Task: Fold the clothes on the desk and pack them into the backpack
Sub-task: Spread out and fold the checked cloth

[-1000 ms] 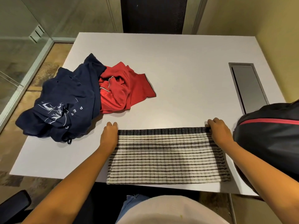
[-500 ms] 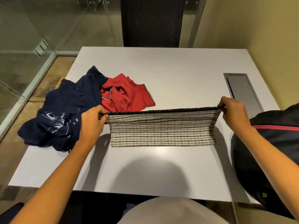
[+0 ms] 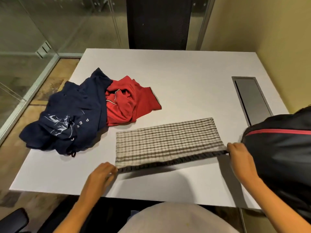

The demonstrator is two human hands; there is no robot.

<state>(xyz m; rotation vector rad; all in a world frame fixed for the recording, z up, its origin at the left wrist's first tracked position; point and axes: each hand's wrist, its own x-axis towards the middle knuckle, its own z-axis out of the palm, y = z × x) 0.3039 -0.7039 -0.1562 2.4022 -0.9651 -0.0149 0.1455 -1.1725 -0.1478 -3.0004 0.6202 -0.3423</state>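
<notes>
The left hand (image 3: 102, 174) and right hand (image 3: 239, 153) each pinch a hem corner of the knit (image 3: 166, 142), folded on the table (image 3: 185, 81); the left grip looks blurred. Light, soft, limp: hold both corners.

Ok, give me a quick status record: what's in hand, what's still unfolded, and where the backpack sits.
in hand: checked garment, folded into a long strip
left hand: pinches the left end of its dark ribbed hem
right hand: pinches the right end of the hem
strip pose: far edge on the desk, near hem seems lifted, shadow beneath
unfolded: navy garment and red garment, crumpled, touching, on the left
backpack: black, at the desk's right edge, opening not visible
</notes>
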